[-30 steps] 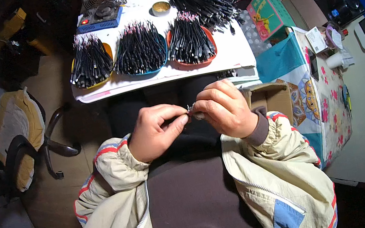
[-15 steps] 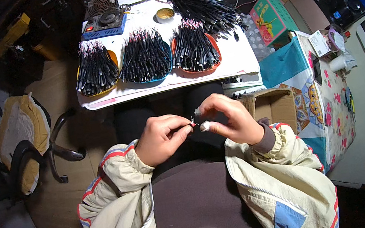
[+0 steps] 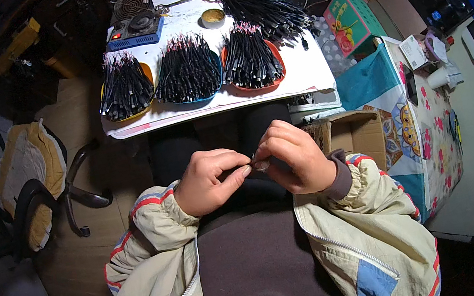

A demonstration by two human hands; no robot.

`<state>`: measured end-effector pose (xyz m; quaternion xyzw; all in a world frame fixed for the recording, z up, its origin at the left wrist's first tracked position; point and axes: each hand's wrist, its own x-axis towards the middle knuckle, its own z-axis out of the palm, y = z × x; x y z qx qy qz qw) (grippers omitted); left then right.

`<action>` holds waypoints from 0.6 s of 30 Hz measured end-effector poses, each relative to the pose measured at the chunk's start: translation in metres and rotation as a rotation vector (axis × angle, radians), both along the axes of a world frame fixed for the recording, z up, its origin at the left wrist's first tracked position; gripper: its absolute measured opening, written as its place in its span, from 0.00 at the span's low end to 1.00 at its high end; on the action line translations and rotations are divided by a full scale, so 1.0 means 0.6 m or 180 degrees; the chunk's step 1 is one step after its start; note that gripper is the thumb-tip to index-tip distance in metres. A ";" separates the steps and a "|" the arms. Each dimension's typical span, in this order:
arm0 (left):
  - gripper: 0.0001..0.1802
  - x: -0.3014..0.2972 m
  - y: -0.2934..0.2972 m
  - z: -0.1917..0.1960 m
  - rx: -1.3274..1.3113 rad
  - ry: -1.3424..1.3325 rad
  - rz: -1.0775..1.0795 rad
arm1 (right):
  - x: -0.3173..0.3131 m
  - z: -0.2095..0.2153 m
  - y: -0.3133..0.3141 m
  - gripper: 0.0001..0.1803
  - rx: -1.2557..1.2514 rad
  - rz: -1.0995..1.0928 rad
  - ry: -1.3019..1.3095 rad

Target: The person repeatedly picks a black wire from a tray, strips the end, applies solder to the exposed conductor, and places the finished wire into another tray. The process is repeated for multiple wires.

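My left hand point(image 3: 208, 180) and my right hand point(image 3: 296, 160) meet fingertip to fingertip above my lap. The left thumb and forefinger pinch a thin wire end point(image 3: 252, 159), mostly hidden by the fingers. My right thumb and fingers close on the same spot; some fingertips carry a pale covering. On the table beyond my hands stand three trays of short black cables with pinkish wire ends: a yellow tray point(image 3: 147, 74), a blue tray point(image 3: 219, 87) and an orange-red tray point(image 3: 280, 67).
A loose bundle of long black cables point(image 3: 263, 7) lies at the table's back right. A blue device with a round top point(image 3: 136, 34) and a small round tin point(image 3: 213, 18) stand behind the trays. An open cardboard box point(image 3: 356, 133) is right of my hands; a chair point(image 3: 31, 165) stands left.
My right fingers, spread apart from the wire before, have come in and closed at the left fingertips. The red wire seen earlier is now covered. My left hand has hardly moved.
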<state>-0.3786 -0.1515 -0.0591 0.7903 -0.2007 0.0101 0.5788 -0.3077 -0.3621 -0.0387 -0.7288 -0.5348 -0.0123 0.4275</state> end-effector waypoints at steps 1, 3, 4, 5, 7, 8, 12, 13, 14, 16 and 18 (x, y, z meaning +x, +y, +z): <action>0.06 -0.001 -0.004 0.001 0.0240 -0.0359 0.0072 | -0.003 -0.005 0.001 0.10 0.0010 -0.0067 0.0271; 0.06 0.000 -0.010 0.002 0.0591 -0.0883 0.0254 | -0.010 -0.014 0.001 0.07 0.0163 -0.0175 0.0911; 0.06 -0.001 -0.011 0.002 0.0777 -0.1108 0.0322 | -0.012 -0.018 0.001 0.07 0.0074 -0.0223 0.1124; 0.06 0.001 -0.011 0.002 0.0816 -0.1221 0.0384 | -0.012 -0.020 0.000 0.06 0.0085 -0.0260 0.1303; 0.06 0.002 -0.003 0.000 0.0485 -0.0730 0.0248 | -0.009 -0.020 -0.005 0.06 -0.0051 -0.0207 0.1470; 0.06 0.002 0.001 0.000 0.0228 -0.0412 0.0179 | -0.004 -0.018 -0.008 0.08 -0.0090 -0.0137 0.1668; 0.06 0.008 0.017 -0.001 -0.0827 0.0629 -0.0237 | 0.012 -0.011 -0.012 0.17 0.0090 -0.0003 0.1567; 0.06 0.010 0.018 -0.001 -0.0942 0.0715 -0.0301 | 0.016 -0.012 -0.008 0.17 0.0132 0.0106 0.1378; 0.06 0.013 0.018 -0.002 -0.1086 0.0809 -0.0367 | 0.019 -0.014 -0.004 0.18 0.0172 0.0211 0.1189; 0.06 0.017 0.019 0.000 -0.1321 0.1039 -0.0520 | 0.021 -0.018 0.007 0.15 0.0429 0.0275 0.0902; 0.07 0.018 0.020 0.001 -0.1579 0.1244 -0.0700 | 0.022 -0.018 0.013 0.14 0.0608 0.0341 0.0773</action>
